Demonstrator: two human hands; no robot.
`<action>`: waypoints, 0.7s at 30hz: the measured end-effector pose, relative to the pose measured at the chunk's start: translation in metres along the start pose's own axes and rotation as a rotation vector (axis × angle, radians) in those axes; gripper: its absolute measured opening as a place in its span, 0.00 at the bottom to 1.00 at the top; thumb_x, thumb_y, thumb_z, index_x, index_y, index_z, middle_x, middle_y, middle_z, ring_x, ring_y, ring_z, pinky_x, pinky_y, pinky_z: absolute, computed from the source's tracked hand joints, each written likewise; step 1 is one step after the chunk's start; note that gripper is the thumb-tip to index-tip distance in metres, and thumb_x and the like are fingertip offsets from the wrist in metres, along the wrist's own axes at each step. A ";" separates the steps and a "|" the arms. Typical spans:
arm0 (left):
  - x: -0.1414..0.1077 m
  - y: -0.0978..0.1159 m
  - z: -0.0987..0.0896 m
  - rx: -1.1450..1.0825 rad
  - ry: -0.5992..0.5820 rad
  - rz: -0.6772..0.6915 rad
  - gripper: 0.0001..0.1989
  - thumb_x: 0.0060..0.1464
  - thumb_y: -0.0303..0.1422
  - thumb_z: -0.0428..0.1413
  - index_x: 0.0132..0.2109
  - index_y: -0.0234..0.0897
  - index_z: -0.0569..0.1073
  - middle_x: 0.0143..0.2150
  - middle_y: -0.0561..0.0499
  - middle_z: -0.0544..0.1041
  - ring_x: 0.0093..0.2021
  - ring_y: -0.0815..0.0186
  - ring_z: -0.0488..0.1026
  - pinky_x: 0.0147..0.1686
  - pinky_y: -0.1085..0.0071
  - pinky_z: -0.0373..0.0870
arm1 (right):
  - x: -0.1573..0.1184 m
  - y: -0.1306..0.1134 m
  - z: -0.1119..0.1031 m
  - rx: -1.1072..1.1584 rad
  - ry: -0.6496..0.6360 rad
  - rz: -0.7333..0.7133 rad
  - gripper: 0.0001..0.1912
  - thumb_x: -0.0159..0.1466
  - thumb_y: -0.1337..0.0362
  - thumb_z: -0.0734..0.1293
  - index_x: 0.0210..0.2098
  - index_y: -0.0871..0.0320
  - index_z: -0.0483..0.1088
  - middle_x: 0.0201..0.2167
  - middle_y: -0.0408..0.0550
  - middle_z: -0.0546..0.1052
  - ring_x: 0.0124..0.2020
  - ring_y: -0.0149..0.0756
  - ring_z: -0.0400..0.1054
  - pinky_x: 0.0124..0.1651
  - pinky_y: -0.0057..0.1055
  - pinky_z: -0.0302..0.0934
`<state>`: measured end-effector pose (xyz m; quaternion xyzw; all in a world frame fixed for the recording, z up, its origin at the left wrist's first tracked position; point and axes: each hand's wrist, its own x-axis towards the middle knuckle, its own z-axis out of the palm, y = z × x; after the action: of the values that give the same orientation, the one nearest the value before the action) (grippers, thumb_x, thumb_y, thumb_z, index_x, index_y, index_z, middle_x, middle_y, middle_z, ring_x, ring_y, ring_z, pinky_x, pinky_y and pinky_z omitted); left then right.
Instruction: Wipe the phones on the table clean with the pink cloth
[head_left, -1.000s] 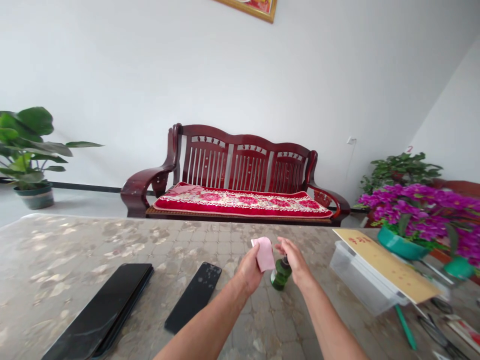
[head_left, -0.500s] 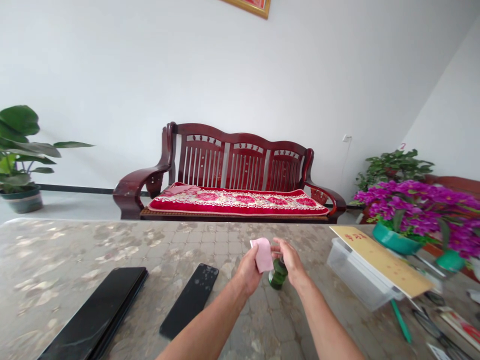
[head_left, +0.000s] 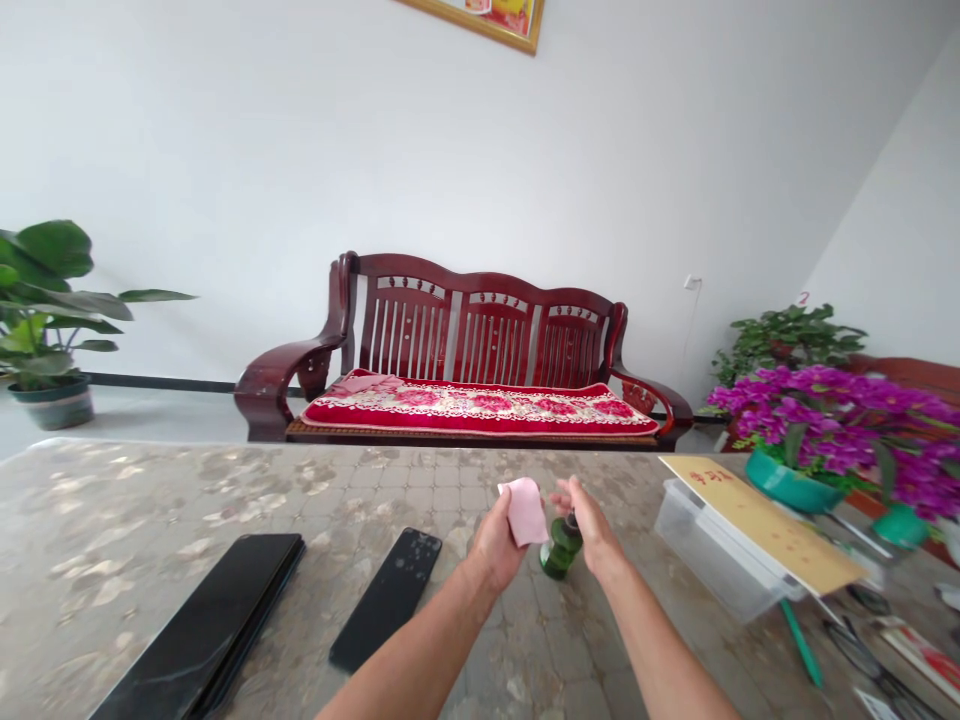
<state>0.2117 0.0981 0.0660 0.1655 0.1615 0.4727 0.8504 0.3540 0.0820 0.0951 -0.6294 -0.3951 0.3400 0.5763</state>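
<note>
My left hand is closed on a folded pink cloth, with the thumb lying along its near side. Just to the right of it, a small green bottle with a dark top stands on the patterned tabletop, leaning slightly to the right. My right hand is beside the top of this bottle, fingers apart and pointing left toward the cloth. Whether it touches the bottle cannot be made out. A black phone with pale spots on its surface lies left of my left forearm.
A larger stack of flat black devices lies at the left. On the right are a clear plastic box under a tan folder, purple flowers, a green pen-like stick and cables. Beyond the table stands a wooden bench.
My right hand has shifted slightly right, away from the cloth, and its fingers have drawn back. My left hand keeps the cloth. The bottle's top leans a little more right. The view has tilted slightly.
</note>
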 end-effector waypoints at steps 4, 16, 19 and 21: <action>-0.029 0.017 -0.004 -0.032 0.034 -0.027 0.21 0.64 0.44 0.51 0.53 0.31 0.72 0.45 0.41 0.79 0.44 0.57 0.77 0.44 0.64 0.71 | -0.035 -0.012 -0.003 -0.054 0.084 -0.305 0.29 0.59 0.42 0.64 0.53 0.52 0.70 0.55 0.51 0.72 0.56 0.44 0.63 0.57 0.37 0.56; -0.123 0.048 -0.039 0.020 0.052 -0.044 0.22 0.63 0.42 0.52 0.58 0.35 0.70 0.49 0.40 0.77 0.43 0.57 0.77 0.40 0.66 0.72 | -0.125 0.008 0.071 0.154 -0.488 0.030 0.27 0.52 0.45 0.73 0.44 0.56 0.75 0.37 0.47 0.79 0.39 0.45 0.71 0.41 0.34 0.65; -0.133 0.055 -0.050 0.058 0.110 -0.054 0.22 0.61 0.43 0.54 0.58 0.37 0.71 0.48 0.42 0.78 0.39 0.58 0.77 0.38 0.65 0.72 | -0.130 0.011 0.082 0.145 -0.550 0.091 0.24 0.53 0.43 0.71 0.33 0.59 0.76 0.25 0.45 0.76 0.28 0.37 0.68 0.30 0.29 0.60; -0.141 0.062 -0.053 0.114 0.153 -0.060 0.22 0.60 0.43 0.56 0.57 0.36 0.71 0.47 0.41 0.78 0.37 0.59 0.77 0.37 0.66 0.72 | -0.133 0.013 0.088 0.145 -0.557 0.097 0.24 0.54 0.42 0.70 0.26 0.60 0.74 0.20 0.43 0.72 0.23 0.33 0.64 0.27 0.27 0.57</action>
<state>0.0714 0.0152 0.0619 0.1720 0.2574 0.4482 0.8386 0.2166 0.0041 0.0695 -0.4869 -0.4823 0.5542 0.4724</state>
